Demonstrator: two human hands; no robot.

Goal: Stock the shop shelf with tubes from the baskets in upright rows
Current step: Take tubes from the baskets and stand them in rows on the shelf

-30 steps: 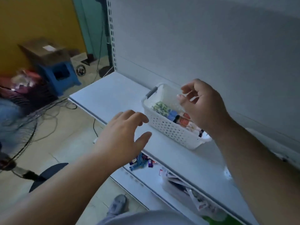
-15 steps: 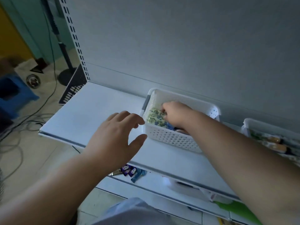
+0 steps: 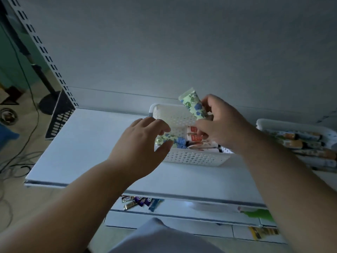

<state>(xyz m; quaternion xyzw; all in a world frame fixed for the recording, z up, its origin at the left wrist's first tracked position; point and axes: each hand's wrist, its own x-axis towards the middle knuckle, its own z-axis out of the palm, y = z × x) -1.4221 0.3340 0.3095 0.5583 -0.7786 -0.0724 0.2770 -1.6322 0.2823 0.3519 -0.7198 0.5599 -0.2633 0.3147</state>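
Note:
A white perforated basket (image 3: 193, 157) stands on the pale shop shelf (image 3: 87, 147) against the back panel. My right hand (image 3: 220, 125) grips a green-and-blue flowered tube (image 3: 193, 104), lifted above the basket and tilted to the upper left. Inside the basket lie another flowered tube (image 3: 170, 140) with a blue cap and red-and-white tubes (image 3: 194, 134). My left hand (image 3: 140, 147) hovers over the basket's left end with fingers spread and loosely curved, holding nothing.
A second white basket (image 3: 299, 141) full of tubes sits at the right. Wrapped snack bars (image 3: 138, 201) lie on the lower shelf. A slotted upright (image 3: 47, 57), a fan stand (image 3: 49, 101) and cables on the floor are at the left.
My right hand went into the basket and came up gripping a flowered tube. My left hand moved right, over the basket's left end. The view turned toward the shelf.

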